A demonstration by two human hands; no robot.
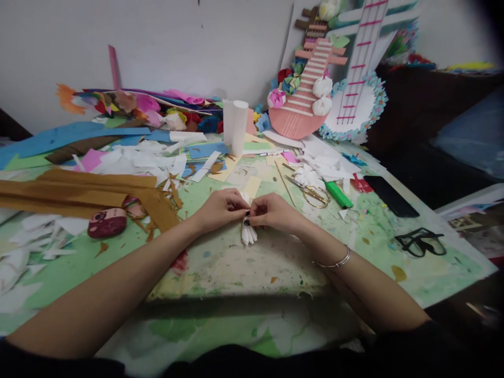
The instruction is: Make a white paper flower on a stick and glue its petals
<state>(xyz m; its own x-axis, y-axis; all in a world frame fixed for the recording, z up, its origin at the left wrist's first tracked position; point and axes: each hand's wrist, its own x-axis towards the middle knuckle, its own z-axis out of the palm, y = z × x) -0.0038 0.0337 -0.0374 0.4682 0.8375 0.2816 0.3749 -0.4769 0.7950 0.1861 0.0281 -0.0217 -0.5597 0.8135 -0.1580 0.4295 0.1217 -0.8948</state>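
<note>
I have both bare hands brought together over the near part of the paint-stained, green-and-cream worktop [366, 231]. The left hand [226, 211] is closed to a pinch, thumb against fingers, on a narrow, pleated white paper piece [249, 236]; the right hand [271, 212] pinches it too, just beside the left, with fingertips nearly meeting. The paper's lower folds fan out towards me below the fingers, and a little of its other end shows beyond them. Small dark spots at the fingertips are too tiny for me to identify.

To my right lie gold-handled metal scissors [308, 189], with a bright green, oblong object [338, 195] just beside them. A thin, pale stick [285, 181] lies near the scissors' blades. Farther right I see a flat, black, rectangular phone [391, 196] and black-framed glasses [423, 242].

On my left, a rounded, maroon-and-pink case [107, 223] sits against long, folded brown paper strips [79, 193]. Beyond the hands, a white paper roll [239, 127] stands upright.
</note>
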